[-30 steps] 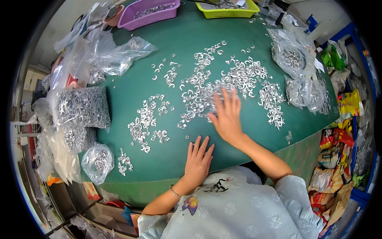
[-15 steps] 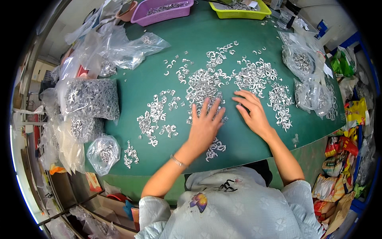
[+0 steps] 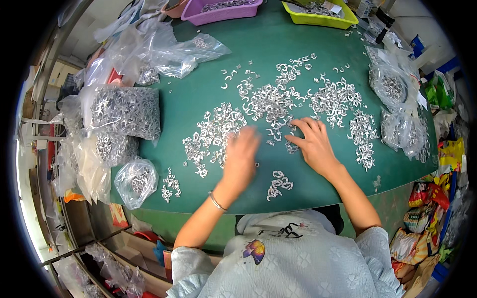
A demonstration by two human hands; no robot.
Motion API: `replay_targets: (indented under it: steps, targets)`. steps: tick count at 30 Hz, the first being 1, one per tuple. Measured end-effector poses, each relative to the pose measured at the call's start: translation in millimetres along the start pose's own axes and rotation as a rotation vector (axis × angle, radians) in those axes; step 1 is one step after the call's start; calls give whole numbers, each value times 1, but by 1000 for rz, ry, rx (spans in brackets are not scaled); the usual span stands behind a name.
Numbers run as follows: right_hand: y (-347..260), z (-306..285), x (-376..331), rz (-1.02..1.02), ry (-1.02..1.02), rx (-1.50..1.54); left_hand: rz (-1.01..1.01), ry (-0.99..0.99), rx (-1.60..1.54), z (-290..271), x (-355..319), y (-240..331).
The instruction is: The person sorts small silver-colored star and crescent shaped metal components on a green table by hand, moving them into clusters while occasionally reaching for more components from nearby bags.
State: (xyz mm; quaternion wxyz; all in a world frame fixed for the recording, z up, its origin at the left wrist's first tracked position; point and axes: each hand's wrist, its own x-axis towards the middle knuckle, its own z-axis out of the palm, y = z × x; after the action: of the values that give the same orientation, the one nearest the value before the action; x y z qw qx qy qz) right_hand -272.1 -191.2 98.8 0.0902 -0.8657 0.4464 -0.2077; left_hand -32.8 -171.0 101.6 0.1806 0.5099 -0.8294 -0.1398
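Small silvery metal pieces, many crescent-shaped, lie in loose heaps on the green table. My left hand [image 3: 242,154] is smeared by motion at the right edge of the left heap [image 3: 218,129], so its fingers cannot be read. My right hand [image 3: 316,146] is open, thumb and fingers apart, its fingertips by the lower edge of the middle heap [image 3: 271,102]. Beyond it lies a right-hand heap [image 3: 335,97], with another heap [image 3: 362,136] farther right. A small group of crescents [image 3: 279,186] rests near the front edge, between my forearms.
Clear bags packed with metal pieces [image 3: 124,111] stand along the left side, a small filled bag [image 3: 136,184] in front. More filled bags [image 3: 390,89] lie at the right. A purple basin [image 3: 223,15] and a yellow-green basin [image 3: 323,19] stand at the far edge.
My left hand has moved left from the middle heap, and the left heap has grown with pieces from it. My right hand stays near the middle heap. The whole view has shifted slightly.
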Motion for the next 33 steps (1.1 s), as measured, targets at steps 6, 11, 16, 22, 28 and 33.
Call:
replay_targets:
  steps: [6, 11, 16, 22, 28, 33]
  targets:
    - [-2, -23, -47, 133, -72, -76, 28, -76, 150, 9, -26, 9]
    - [-44, -24, -64, 114, -235, 98, 39, -90, 25, 9, -37, 17]
    - [-42, -11, -26, 61, -125, 142, 35, -32, 155, 24, -18, 9]
    - [-17, -14, -48, 199, -90, -43, -37, 49, 249, 6, -25, -16]
    - [-31, -1, -10, 131, -18, 82, 75, 10, 30, 26, 5, 16]
    - [-41, -5, -19, 122, -178, 30, 65, -96, -27, 17, -18, 16]
